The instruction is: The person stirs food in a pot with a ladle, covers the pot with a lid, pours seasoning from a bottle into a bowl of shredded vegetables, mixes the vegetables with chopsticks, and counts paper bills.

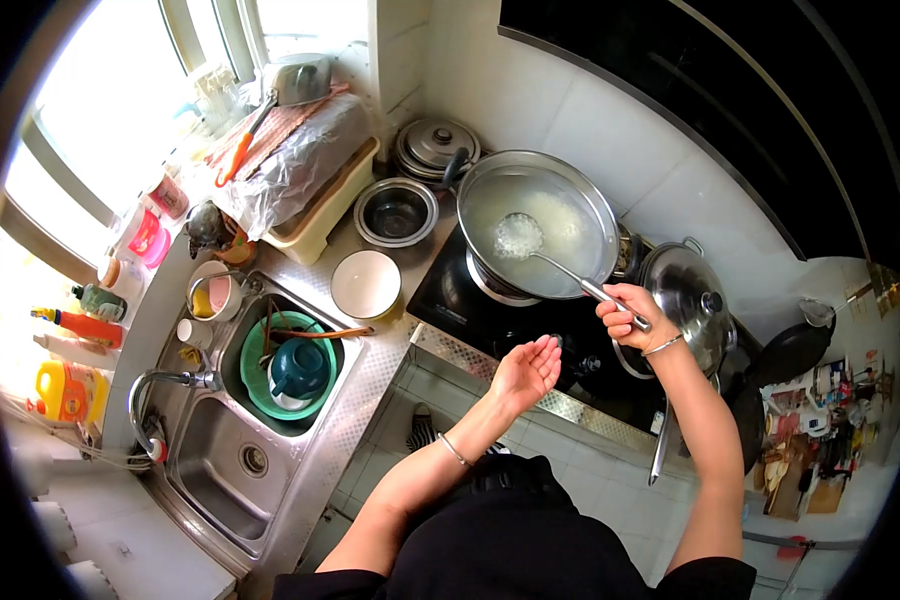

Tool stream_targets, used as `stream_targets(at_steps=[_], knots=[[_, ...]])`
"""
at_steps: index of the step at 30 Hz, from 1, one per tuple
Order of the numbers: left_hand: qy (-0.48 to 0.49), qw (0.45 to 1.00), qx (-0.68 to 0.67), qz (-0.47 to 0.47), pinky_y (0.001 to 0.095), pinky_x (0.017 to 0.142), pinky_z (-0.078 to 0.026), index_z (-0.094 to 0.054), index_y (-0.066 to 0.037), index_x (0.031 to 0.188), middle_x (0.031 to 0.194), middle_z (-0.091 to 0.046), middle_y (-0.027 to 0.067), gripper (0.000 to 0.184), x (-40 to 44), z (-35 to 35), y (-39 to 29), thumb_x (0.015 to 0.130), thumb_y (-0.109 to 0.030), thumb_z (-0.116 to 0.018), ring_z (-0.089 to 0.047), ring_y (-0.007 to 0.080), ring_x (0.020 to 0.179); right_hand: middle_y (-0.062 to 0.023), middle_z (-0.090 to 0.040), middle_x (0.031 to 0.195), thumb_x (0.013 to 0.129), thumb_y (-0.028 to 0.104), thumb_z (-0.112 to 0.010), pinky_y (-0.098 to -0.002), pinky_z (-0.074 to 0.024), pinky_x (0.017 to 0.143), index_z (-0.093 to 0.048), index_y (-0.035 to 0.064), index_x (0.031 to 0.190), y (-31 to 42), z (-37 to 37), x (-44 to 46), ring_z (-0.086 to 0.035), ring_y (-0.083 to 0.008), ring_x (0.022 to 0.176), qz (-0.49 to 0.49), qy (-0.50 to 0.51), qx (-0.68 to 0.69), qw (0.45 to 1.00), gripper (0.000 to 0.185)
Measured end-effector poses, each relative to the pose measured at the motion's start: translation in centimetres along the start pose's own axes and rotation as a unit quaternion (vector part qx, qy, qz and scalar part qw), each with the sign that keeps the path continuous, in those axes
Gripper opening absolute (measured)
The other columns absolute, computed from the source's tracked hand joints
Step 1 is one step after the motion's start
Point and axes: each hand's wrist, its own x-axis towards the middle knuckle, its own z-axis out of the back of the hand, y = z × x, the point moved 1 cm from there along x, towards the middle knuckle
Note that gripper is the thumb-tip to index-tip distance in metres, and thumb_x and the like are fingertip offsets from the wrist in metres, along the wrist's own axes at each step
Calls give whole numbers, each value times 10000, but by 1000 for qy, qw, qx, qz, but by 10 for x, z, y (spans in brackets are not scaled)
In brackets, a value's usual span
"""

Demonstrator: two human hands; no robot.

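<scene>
My right hand (pixel 625 310) is wrapped round the handle of a metal skimmer (pixel 568 272). The skimmer's round head dips into cloudy, pale liquid in a large wok (pixel 604 212) on the stove. Whitish food shows under the surface, too blurred to name. My left hand (pixel 528 375) is held palm up in front of the stove, fingers stretched out and nothing in it. A white bowl (pixel 367 284) stands on the counter left of the stove, with a steel pot (pixel 396 240) behind it.
To the right sits a lidded pan (pixel 682 300). A stack of lidded pots (pixel 437 143) stands in the back corner. The sink (pixel 220 470) at left holds a green basin (pixel 253 375) with dishes. Bottles line the window ledge. A range hood (pixel 710 110) hangs above.
</scene>
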Motion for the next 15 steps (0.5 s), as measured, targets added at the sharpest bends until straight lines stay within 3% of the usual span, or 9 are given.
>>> stream_targets(at_steps=[7, 11, 15], knots=[[2, 1000, 6, 10, 336, 833, -463, -526, -18, 1054, 1056, -579, 80, 242, 1, 1, 7, 877, -155, -432, -557, 201, 957, -21, -478, 638, 885, 193, -451, -202, -300, 338, -419, 112, 789, 10, -9, -29, -378, -49, 400, 102, -97, -140, 980, 129], [1, 1000, 4, 12, 339, 832, -464, -524, -22, 1057, 1063, -578, 81, 241, 3, 3, 9, 877, -155, -435, -557, 201, 957, -17, -477, 626, 883, 179, -441, -206, -311, 333, -416, 96, 843, 18, -8, -38, -390, -48, 403, 148, -134, -223, 954, 95], [-1, 1000, 2, 14, 339, 835, -462, -521, -28, 1061, 1072, -576, 79, 239, 3, 3, 8, 874, -153, -441, -556, 199, 961, -6, -472, 611, 874, 164, -440, -217, -327, 328, -417, 37, 1114, 24, -5, -39, -385, -53, 385, 184, -217, -346, 894, 273]])
